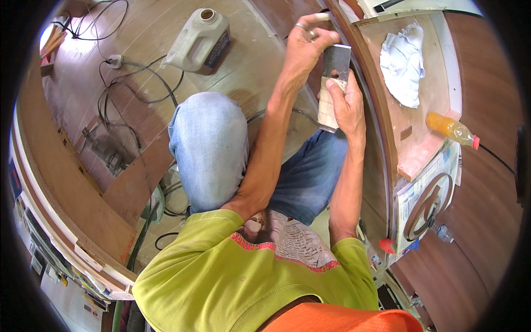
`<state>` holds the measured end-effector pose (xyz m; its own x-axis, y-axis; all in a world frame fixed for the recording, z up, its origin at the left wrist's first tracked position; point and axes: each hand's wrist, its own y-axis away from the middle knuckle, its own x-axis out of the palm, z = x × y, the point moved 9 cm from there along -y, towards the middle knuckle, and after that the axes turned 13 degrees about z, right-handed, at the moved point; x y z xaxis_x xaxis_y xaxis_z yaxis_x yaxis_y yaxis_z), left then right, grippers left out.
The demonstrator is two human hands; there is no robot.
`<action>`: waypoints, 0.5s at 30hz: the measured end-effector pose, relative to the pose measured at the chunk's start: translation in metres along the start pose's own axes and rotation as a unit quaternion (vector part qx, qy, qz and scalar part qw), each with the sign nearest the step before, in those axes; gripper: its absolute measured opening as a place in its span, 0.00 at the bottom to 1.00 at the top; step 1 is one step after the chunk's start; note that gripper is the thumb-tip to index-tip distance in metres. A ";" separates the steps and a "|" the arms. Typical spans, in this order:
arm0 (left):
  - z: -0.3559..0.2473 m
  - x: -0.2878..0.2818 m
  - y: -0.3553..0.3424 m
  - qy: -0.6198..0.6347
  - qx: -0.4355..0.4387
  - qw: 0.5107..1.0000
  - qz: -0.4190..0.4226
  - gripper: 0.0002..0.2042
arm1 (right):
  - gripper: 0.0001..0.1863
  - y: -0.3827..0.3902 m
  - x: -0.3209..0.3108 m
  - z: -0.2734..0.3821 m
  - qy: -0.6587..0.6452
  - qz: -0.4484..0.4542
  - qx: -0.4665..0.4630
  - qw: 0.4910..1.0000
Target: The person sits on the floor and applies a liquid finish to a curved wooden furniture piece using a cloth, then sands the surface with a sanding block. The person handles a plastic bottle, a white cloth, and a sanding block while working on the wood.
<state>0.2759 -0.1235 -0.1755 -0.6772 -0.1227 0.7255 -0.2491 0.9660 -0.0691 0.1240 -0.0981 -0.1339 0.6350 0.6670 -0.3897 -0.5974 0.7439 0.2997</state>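
Note:
My right hand (347, 105) grips a flat metal blade (338, 57) with a hole in it and a pale wrapped lower section (328, 108), thumb lying across it. My left hand (308, 44), with rings, is partly curled just above the blade's top end, beside a curved brown wooden edge (357, 50); what its fingers hold, if anything, is unclear. My bent legs in jeans (207, 144) are below my hands.
A plastic jug (196, 41), cables (133, 83) and a power tool (108, 152) lie on the floor at left, inside a curved board (50, 144). At right, a wooden ledge (412, 166) holds a white cloth (401, 66) and a bottle of orange liquid (448, 127).

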 end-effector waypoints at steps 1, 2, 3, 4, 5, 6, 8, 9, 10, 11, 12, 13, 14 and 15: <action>0.007 -0.011 -0.001 0.026 0.016 0.999 -0.029 0.32 | 0.17 -0.001 0.000 0.000 -0.005 0.000 -0.001 1.000; 0.007 -0.015 -0.001 0.052 0.030 0.997 -0.058 0.33 | 0.17 -0.001 -0.001 -0.001 -0.011 -0.009 0.004 1.000; 0.009 -0.014 -0.001 0.053 0.026 0.997 -0.056 0.33 | 0.17 -0.002 0.000 0.000 -0.017 -0.017 0.008 1.000; 0.011 -0.013 -0.001 0.054 0.022 0.997 -0.055 0.33 | 0.17 -0.003 -0.001 0.000 -0.022 -0.025 0.013 0.999; 0.008 -0.008 0.000 0.054 0.017 0.997 -0.054 0.32 | 0.17 -0.004 -0.002 0.002 0.001 -0.034 -0.001 0.999; 0.006 -0.001 0.002 0.052 0.003 0.998 -0.041 0.33 | 0.17 -0.007 -0.004 0.003 0.025 -0.043 -0.016 0.999; 0.005 0.010 0.004 0.047 -0.022 0.998 -0.017 0.33 | 0.17 -0.011 -0.005 0.009 0.065 -0.054 -0.030 0.996; 0.007 0.009 0.004 0.061 -0.018 0.998 -0.020 0.34 | 0.17 -0.014 -0.004 0.016 0.082 -0.056 -0.031 0.995; 0.010 0.007 0.003 0.075 -0.014 0.997 -0.023 0.34 | 0.17 -0.016 -0.004 0.021 0.099 -0.059 -0.031 0.993; 0.014 0.006 0.001 0.090 -0.010 0.996 -0.025 0.35 | 0.17 -0.018 -0.005 0.020 0.139 -0.062 -0.022 0.988; 0.015 0.003 0.001 0.083 0.004 0.996 -0.036 0.35 | 0.18 -0.021 -0.005 0.019 0.180 -0.066 -0.012 0.981; 0.017 0.001 0.000 0.076 0.019 0.996 -0.048 0.35 | 0.18 -0.023 -0.006 0.018 0.220 -0.069 -0.003 0.973; 0.019 -0.003 -0.001 0.068 0.033 0.995 -0.060 0.35 | 0.18 -0.024 -0.007 0.018 0.231 -0.076 0.008 0.970; 0.021 -0.005 -0.002 0.042 0.044 0.996 -0.069 0.36 | 0.18 -0.025 -0.007 0.018 0.243 -0.082 0.018 0.966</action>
<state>0.2652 -0.1295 -0.1935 -0.5730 -0.2302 0.7866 -0.3976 0.9173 -0.0212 0.1438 -0.1204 -0.1232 0.4100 0.4471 -0.7950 -0.4843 0.8453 0.2256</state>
